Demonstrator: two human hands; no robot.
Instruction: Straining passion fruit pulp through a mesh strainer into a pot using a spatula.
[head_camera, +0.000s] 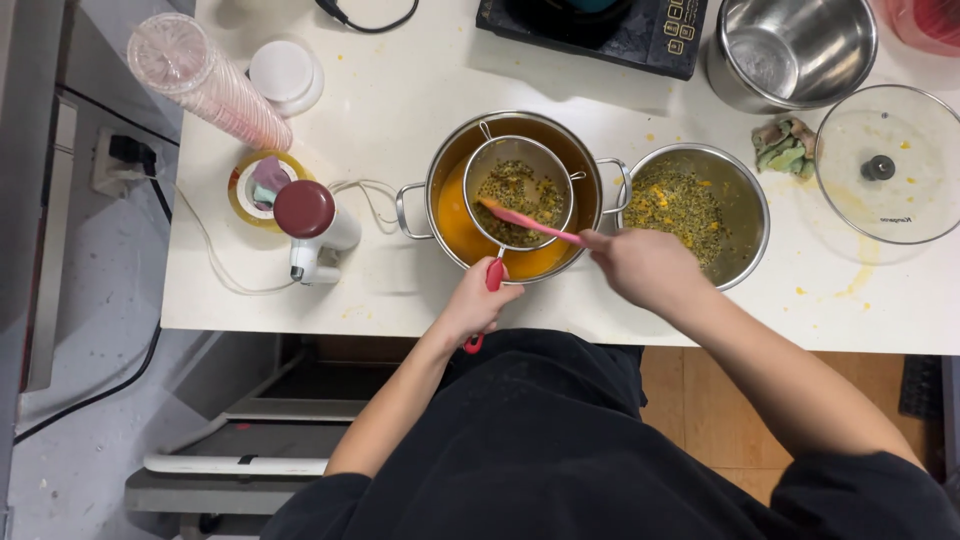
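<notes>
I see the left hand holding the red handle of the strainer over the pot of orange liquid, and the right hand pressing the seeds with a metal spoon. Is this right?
Not quite. The head view shows the right hand pressing the seeds with a pink spatula, not a metal spoon. The rest holds: the left hand holds the red handle of the strainer over the pot of orange liquid.

Hob (600, 25): cut off by top edge.
Red container (925, 20): corner only, kind unclear.
Sieve handle (490, 285): middle hidden inside left hand (475, 305).
</notes>
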